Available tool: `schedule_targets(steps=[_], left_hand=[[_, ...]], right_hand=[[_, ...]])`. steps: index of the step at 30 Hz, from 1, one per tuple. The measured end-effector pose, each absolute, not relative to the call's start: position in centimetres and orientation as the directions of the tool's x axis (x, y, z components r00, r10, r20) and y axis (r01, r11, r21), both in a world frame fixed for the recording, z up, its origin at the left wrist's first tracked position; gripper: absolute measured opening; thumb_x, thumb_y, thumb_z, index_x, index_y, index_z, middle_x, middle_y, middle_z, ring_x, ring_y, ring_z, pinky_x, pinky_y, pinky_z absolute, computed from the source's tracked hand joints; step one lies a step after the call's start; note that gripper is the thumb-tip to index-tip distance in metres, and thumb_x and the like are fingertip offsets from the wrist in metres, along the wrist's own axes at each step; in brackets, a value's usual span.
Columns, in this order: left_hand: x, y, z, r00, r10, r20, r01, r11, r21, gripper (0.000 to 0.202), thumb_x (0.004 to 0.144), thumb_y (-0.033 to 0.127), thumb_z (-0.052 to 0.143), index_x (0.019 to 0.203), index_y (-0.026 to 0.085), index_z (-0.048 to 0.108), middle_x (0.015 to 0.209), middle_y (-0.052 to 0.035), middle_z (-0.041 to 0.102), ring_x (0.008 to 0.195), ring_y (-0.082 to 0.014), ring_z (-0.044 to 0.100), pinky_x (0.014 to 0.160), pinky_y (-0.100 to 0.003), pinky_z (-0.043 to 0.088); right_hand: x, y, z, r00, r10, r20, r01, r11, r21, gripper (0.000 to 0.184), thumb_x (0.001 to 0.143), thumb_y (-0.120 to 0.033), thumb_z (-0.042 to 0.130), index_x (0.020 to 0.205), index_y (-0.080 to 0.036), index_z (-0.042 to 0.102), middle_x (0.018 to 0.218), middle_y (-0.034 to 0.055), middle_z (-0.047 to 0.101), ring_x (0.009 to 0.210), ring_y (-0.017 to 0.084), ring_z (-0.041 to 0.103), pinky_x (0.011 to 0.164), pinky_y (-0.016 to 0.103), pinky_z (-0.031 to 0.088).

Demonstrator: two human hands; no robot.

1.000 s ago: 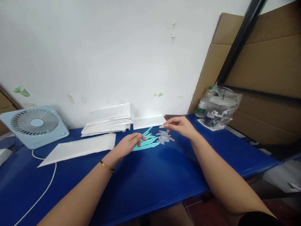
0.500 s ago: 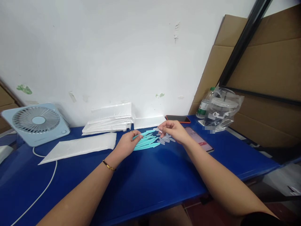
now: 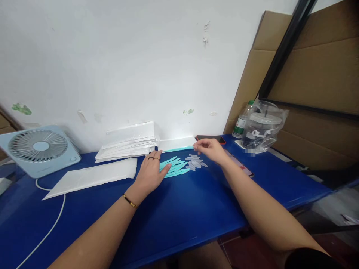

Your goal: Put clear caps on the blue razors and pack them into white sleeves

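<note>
Stick pinched by right hand, left hand palm down

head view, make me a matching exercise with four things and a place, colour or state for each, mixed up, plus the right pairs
Things:
1. fan
2. right hand
3. bottle
4. clear pieces

Descriptions:
A. green-capped, just left of the bagged cup
B. in a loose heap just right of the turquoise pile
C. pale blue, with a round grille
D. fingertips at the right end of a turquoise stick

Pairs: 1-C, 2-D, 3-A, 4-B
</note>
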State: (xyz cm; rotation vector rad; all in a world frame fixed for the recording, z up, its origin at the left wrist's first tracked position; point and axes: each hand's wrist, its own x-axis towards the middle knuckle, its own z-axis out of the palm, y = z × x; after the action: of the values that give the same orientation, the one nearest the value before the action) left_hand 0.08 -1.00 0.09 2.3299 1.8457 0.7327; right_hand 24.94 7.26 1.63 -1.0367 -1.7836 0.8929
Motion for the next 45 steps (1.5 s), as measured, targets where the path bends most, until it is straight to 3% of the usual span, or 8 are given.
schedule_targets(steps=[5,15,22,27,30,37,41,45], left_hand=[[-0.4,-0.9,-1.5,0.383,0.924,0.023,0.882,-0.373,0.290,0.073,0.085,0.062,0.030,0.143,0.020,0.019,0.150,-0.0119,0.018,0.138,-0.0278,0.012,0.109,-0.047,0.015],[1.9,-4.8,1.8,0.561,0.818,-0.130,0.805,-0.501,0.318,0.071,0.081,0.059,0.044,0.139,0.020,0.031,0.147,-0.0109,0.026,0.134,-0.0266,0.026,0.105,-0.037,0.027],[2.3,-4.6,1.7,0.490,0.869,-0.062,0.843,-0.454,0.290,0.045,0.092,0.040,0.027,0.128,0.023,0.048,0.127,-0.0081,0.055,0.114,-0.0236,0.052,0.093,-0.035,0.040],[1.6,-2.4,0.6,0.405,0.913,0.053,0.859,-0.400,0.320,0.028,0.083,0.028,0.044,0.103,0.023,0.064,0.106,-0.0056,0.065,0.098,-0.0216,0.057,0.081,-0.030,0.043],[1.1,-1.7,0.3,0.331,0.943,0.022,0.881,-0.317,0.350,0.017,0.078,0.029,0.051,0.086,0.021,0.064,0.089,-0.0038,0.065,0.083,-0.0187,0.058,0.067,-0.027,0.042],[-0.1,-0.8,-0.4,0.250,0.966,-0.064,0.855,-0.190,0.482,0.019,0.078,0.038,0.051,0.078,0.021,0.060,0.072,-0.0001,0.062,0.065,-0.0143,0.055,0.054,-0.024,0.035],[-0.7,-0.4,-0.5,0.267,0.963,0.049,0.828,-0.255,0.500,0.025,0.085,0.039,0.040,0.081,0.021,0.056,0.068,0.0011,0.058,0.061,-0.0139,0.052,0.055,-0.025,0.035],[-1.1,0.0,-0.5,0.316,0.934,0.165,0.803,-0.356,0.477,0.036,0.092,0.041,0.026,0.088,0.020,0.054,0.078,-0.0017,0.059,0.070,-0.0160,0.054,0.066,-0.027,0.039]], right_hand=[[25.9,9.1,0.3,-0.145,0.937,0.317,0.281,0.346,-0.895,0.033,0.065,-0.043,0.069,0.078,-0.012,0.068,0.063,0.0047,0.064,0.058,0.015,0.059,0.060,0.028,0.047],[22.9,9.1,-2.1,-0.475,0.818,0.324,0.432,0.537,-0.724,0.021,0.065,-0.030,0.071,0.081,-0.015,0.073,0.076,0.0050,0.070,0.069,0.016,0.062,0.066,0.026,0.046],[23.1,8.1,-0.5,-0.588,0.754,0.294,0.539,0.636,-0.552,0.015,0.071,-0.028,0.066,0.080,-0.018,0.073,0.080,0.0030,0.069,0.073,0.014,0.060,0.066,0.022,0.042],[24.2,7.8,0.1,-0.573,0.793,0.206,0.664,0.597,-0.450,0.016,0.064,-0.032,0.071,0.071,-0.018,0.072,0.076,0.0027,0.067,0.069,0.014,0.059,0.060,0.022,0.039],[24.2,7.7,-0.1,-0.607,0.784,0.131,0.681,0.598,-0.421,0.012,0.063,-0.029,0.071,0.068,-0.018,0.070,0.074,0.0023,0.066,0.069,0.014,0.058,0.060,0.021,0.039],[24.1,7.4,0.1,-0.641,0.744,0.186,0.566,0.622,-0.541,0.011,0.072,-0.026,0.065,0.077,-0.017,0.066,0.073,0.0016,0.064,0.064,0.012,0.056,0.058,0.021,0.039],[24.3,7.2,0.3,-0.628,0.759,0.175,0.472,0.549,-0.690,0.016,0.077,-0.030,0.060,0.082,-0.016,0.064,0.063,-0.0001,0.061,0.054,0.010,0.057,0.052,0.020,0.040],[24.3,7.0,0.4,-0.609,0.747,0.265,0.446,0.600,-0.664,0.015,0.079,-0.029,0.058,0.085,-0.016,0.064,0.062,0.0002,0.062,0.056,0.011,0.058,0.055,0.021,0.042]])
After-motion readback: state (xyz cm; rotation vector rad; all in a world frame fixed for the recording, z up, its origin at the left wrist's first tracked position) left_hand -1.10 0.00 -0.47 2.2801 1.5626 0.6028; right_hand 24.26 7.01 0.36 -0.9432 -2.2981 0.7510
